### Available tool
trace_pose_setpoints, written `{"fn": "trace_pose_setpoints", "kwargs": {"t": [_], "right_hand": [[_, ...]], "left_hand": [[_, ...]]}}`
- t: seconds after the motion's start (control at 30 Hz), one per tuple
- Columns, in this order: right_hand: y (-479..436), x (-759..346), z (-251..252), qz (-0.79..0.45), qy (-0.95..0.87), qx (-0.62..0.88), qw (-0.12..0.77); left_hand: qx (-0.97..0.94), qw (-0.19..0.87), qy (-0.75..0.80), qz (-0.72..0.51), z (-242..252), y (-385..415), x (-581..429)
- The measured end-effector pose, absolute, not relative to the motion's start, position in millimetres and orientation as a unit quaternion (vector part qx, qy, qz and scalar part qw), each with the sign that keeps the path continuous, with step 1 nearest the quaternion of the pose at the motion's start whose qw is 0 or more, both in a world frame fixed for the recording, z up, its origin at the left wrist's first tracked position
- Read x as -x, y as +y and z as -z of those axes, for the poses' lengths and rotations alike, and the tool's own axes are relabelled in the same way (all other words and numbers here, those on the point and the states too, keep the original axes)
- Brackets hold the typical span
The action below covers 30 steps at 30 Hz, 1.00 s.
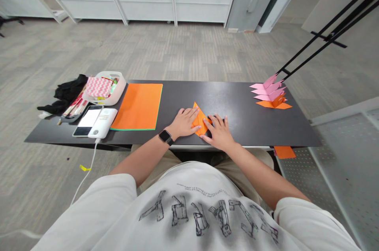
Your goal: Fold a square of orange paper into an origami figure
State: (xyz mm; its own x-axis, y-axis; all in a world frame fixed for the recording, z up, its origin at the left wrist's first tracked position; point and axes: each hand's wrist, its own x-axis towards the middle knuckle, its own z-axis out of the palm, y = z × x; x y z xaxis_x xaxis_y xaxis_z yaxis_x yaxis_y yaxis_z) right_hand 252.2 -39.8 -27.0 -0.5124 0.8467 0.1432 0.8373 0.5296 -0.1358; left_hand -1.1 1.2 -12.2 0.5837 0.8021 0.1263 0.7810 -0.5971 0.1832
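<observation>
A folded piece of orange origami paper [200, 119] lies on the dark table near its front edge, one corner pointing away from me. My left hand [186, 122], with a black watch on the wrist, rests on its left side, fingers stretched out over it. From the right, my right hand [218, 130] touches the paper with thumb and a fingertip, its other fingers spread on the table. Part of the paper is hidden under both hands. A stack of orange sheets [139, 106] lies left of my hands.
Pink folded paper cranes [269, 92] and an orange one [275, 103] stand at the right end. At the left are a white basket [120, 89], a phone [88, 121], a white power bank [102, 123] with a cable, and black cloth [71, 88]. Orange paper [284, 152] sticks out below the front edge.
</observation>
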Motion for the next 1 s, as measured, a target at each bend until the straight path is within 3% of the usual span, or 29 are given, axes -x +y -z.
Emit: {"fn": "trace_pose_setpoints", "kwargs": {"t": [0.7, 1.0], "right_hand": [[-36, -249, 23, -0.043, -0.865, 0.494, 0.080], [-23, -241, 23, -0.073, -0.877, 0.454, 0.140]], "left_hand": [[-0.902, 0.016, 0.425, -0.075, 11, 47, 6], [-0.906, 0.024, 0.418, -0.066, 6, 48, 12]]}}
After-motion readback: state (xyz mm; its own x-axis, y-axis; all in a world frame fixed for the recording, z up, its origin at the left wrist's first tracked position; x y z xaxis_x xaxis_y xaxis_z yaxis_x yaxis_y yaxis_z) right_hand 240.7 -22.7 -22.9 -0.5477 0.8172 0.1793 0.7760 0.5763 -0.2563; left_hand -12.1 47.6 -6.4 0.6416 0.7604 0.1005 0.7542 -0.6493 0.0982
